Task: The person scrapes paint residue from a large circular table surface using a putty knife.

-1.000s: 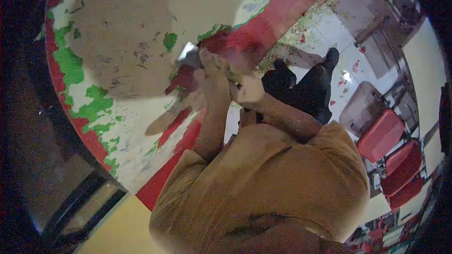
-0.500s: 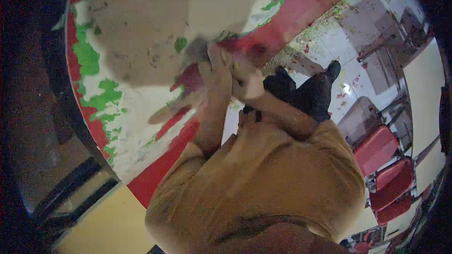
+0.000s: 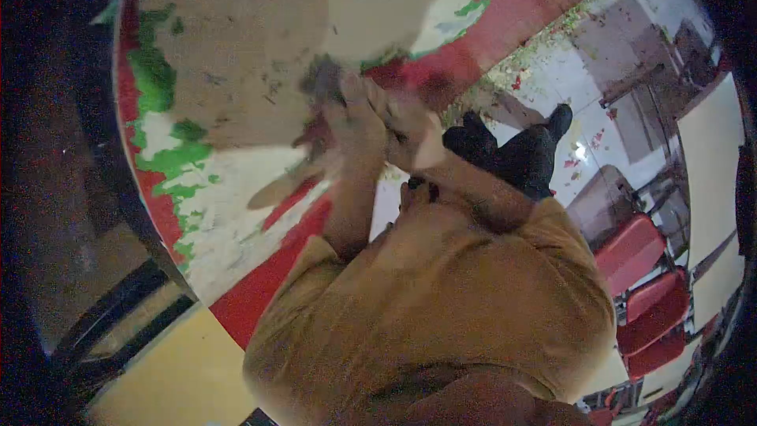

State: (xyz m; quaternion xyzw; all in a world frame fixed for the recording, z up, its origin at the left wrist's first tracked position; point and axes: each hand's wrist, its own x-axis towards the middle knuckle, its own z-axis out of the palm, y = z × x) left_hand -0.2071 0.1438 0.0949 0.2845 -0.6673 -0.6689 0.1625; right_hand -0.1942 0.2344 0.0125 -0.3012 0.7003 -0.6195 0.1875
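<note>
From the head camera, I see a person in a brown shirt (image 3: 441, 308) leaning over a big painted surface (image 3: 236, 205). I can't tell if it is a wall or a tabletop. Both bare hands are close together near the middle. The left hand (image 3: 359, 122) is the nearer one to a small dark tool (image 3: 322, 79). Its grip looks closed on the tool, with the fingers right up against it. The right hand (image 3: 418, 138) is curled up just beside the left one, on the side away from the tool. I can't tell what its grip has inside, because it is too blurry.

The tool sits past the left fingers, ahead of them and a bit to the left. It is too smudgy to show which way its long side points. It is over the painted surface, where a dull brown patch (image 3: 236, 71) comes close to a red band (image 3: 473, 55). So the brown patch is ahead and to the left of the tool, and the red band is more to the right. Green patches (image 3: 154, 83) lie well apart from the tool, far to the left. Little crumbs (image 3: 516, 75) lie along the red band's edge.
</note>
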